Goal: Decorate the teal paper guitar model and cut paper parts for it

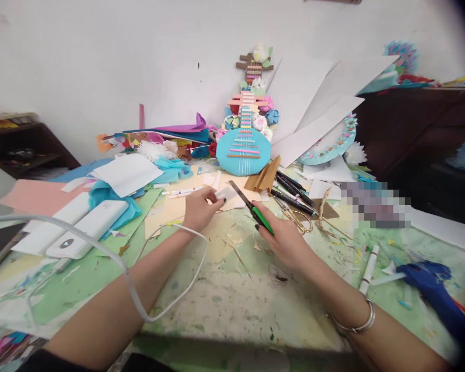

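Note:
My left hand (199, 211) is closed, pinching a small white piece of paper (227, 192) between thumb and fingers above the table. In my right hand (289, 240) is a utility knife (261, 214) with a green and black handle. Its blade points up and to the left, close to the right edge of the white piece; whether they touch I cannot tell. Cream paper sheets (166, 209) lie beneath and behind the left hand. Gold-handled scissors (304, 221) rest just right of the knife hand.
A blue paper lute (243, 150) leans against the wall. Black markers (294, 188) lie beside folded brown card (263, 178). A blue glue gun (430, 274) is at right, a white power bank (87, 230) at left. A white cable (134, 297) loops across my left forearm.

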The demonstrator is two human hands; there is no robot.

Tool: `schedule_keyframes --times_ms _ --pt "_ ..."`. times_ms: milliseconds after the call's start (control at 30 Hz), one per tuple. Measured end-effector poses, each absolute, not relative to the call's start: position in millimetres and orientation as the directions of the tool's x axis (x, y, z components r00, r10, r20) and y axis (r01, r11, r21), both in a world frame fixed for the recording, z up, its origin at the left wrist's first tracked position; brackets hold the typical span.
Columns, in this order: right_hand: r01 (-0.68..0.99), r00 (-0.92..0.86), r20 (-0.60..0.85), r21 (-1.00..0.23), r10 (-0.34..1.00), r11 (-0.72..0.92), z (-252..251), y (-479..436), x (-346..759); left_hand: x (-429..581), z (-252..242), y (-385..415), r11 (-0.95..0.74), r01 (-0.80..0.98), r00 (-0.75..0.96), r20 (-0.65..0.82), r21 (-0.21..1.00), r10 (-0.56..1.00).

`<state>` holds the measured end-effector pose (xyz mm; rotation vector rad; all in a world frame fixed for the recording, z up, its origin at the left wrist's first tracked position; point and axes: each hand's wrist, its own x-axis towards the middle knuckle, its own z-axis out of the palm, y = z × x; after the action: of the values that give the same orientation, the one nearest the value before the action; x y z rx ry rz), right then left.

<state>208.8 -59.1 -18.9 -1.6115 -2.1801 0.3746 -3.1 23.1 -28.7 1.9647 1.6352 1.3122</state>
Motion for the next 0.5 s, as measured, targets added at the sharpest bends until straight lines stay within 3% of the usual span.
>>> schedule_keyframes --times_ms 200,500 --pt "0.829 -0.239 0.192 -0.469 0.952 0.303 -18.1 -60.0 209.1 -23.2 -30.6 33.2 -0.209 0.673 -0.129 0.390 0.710 0.912" --pt "0.805 -0.227 0.191 -0.516 0.955 0.294 -16.8 -60.7 208.1 -12.8 -50.0 33.2 -0.293 0.614 0.031 0.349 0.733 0.937"
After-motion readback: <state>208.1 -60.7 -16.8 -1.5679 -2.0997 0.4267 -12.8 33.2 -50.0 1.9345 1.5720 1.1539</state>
